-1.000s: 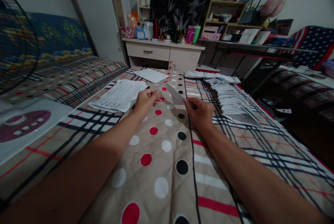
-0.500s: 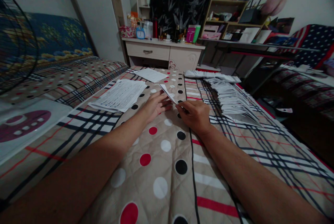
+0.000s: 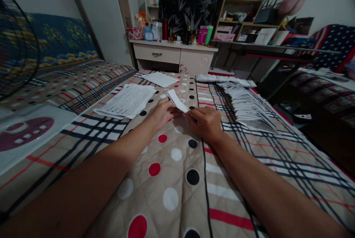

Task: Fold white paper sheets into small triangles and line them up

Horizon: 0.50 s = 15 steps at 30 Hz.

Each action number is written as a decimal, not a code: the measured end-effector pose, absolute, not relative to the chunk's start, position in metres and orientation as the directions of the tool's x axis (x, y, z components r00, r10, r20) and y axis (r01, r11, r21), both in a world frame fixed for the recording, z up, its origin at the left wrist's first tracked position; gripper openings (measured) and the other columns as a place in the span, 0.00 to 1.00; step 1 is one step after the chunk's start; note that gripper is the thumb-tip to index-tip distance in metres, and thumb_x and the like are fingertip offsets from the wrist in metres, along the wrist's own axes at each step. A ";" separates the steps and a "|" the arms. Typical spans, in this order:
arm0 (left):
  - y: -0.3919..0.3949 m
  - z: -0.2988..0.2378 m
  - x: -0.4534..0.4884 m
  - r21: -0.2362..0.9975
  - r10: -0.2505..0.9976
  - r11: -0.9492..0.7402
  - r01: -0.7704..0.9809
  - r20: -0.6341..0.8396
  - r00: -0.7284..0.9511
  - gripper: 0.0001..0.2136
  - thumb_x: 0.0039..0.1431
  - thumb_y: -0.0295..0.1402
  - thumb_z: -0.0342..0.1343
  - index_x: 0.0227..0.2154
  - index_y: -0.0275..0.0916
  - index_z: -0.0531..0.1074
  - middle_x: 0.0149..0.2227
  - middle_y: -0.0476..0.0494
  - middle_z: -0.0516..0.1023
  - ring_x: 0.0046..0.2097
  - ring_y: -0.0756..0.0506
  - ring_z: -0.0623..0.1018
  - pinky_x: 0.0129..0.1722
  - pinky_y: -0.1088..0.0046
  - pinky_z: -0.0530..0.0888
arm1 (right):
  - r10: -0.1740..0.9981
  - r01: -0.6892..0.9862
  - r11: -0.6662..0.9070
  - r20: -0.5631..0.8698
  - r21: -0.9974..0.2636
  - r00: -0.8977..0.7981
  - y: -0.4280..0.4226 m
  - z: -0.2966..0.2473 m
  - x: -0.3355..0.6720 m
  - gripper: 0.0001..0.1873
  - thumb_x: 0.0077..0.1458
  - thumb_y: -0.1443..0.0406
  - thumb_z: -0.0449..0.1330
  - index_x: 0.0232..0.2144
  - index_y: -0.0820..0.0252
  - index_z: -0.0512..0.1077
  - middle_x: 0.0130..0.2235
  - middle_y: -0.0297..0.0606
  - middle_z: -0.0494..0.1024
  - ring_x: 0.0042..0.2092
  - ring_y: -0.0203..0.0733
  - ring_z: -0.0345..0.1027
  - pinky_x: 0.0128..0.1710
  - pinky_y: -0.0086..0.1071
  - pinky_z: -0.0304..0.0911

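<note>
A folded white paper (image 3: 177, 100) lies on the dotted bedspread (image 3: 172, 171) between my hands. My left hand (image 3: 163, 112) presses its fingers against the paper's near left edge. My right hand (image 3: 204, 122) pinches the paper's near right end with curled fingers. A stack of printed sheets (image 3: 128, 100) lies just left of my left hand. To the right, a long fanned row of folded papers (image 3: 245, 105) runs along the plaid part of the bed.
A single sheet (image 3: 161, 79) lies further up the bed. A white plastic bag (image 3: 24, 131) sits at the left, with a fan grille (image 3: 16, 46) above it. A cluttered dresser (image 3: 172, 55), a shelf (image 3: 244, 20) and a desk stand beyond the bed.
The paper was held up between both hands, then brought down onto the bedspread and folded narrower. Both hands moved closer together and now press on it.
</note>
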<state>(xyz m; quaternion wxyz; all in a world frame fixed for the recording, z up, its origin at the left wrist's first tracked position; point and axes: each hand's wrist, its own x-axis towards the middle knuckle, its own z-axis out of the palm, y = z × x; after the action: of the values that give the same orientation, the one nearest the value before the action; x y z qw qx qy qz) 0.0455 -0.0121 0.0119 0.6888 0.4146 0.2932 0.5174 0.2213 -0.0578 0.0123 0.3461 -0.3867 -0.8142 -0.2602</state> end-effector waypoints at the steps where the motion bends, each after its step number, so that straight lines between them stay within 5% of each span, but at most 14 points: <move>1: -0.012 0.012 0.046 0.875 0.957 0.113 -0.470 0.031 0.288 0.12 0.42 0.22 0.55 0.33 0.36 0.71 0.33 0.44 0.78 0.35 0.46 0.77 0.41 0.63 0.76 | 0.444 0.806 0.568 0.762 0.168 -0.471 -0.058 0.013 0.221 0.14 0.60 0.64 0.56 0.24 0.60 0.76 0.22 0.35 0.76 0.24 0.35 0.62 0.29 0.32 0.49; 15: -0.017 0.019 0.047 0.800 0.912 0.302 -0.518 -0.084 0.402 0.23 0.38 0.19 0.51 0.41 0.36 0.72 0.35 0.43 0.79 0.37 0.44 0.78 0.38 0.66 0.75 | 0.408 0.754 0.626 0.742 0.197 -0.532 -0.061 0.014 0.217 0.15 0.62 0.64 0.55 0.27 0.58 0.77 0.23 0.35 0.74 0.26 0.34 0.61 0.30 0.33 0.50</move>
<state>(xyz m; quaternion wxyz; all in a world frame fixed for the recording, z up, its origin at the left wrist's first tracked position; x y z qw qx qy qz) 0.0468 -0.0169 0.0191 0.7580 0.3555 0.2769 0.4716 0.2169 -0.0608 0.0136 0.3363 -0.3473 -0.8367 -0.2574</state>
